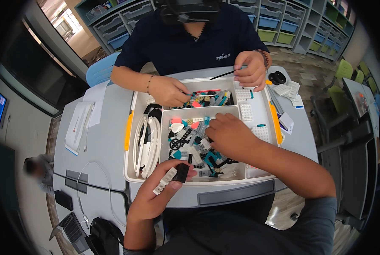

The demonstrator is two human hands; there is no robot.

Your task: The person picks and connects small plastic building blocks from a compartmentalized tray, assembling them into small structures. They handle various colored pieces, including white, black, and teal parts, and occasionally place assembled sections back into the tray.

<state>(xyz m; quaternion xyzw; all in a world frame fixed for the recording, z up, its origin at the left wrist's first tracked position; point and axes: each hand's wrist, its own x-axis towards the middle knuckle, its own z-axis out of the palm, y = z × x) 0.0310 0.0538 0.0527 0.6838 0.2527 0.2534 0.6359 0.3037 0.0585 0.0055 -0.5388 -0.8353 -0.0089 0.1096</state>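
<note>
In my left hand [152,193], closed and raised over the tray's near edge, are a white studded building brick [166,180] and a black building brick [182,173], held side by side by thumb and fingers. My right hand [231,135] reaches down into the large middle compartment of the white sorting tray [224,182]. Its fingers are curled, and the tips are hidden among loose building pieces [194,148] in black, grey, white, teal and pink. Whatever they pinch cannot be made out. A black wheel-shaped piece [175,145] lies at that compartment's left side.
Across the table, a person's hand [168,90] reaches into the far compartment; their other hand [251,70] holds a thin black rod [222,75]. Curved white pieces [147,146] fill the left compartment. White studded bricks [246,111] lie at right. Papers [80,123] and a cable [92,163] are left.
</note>
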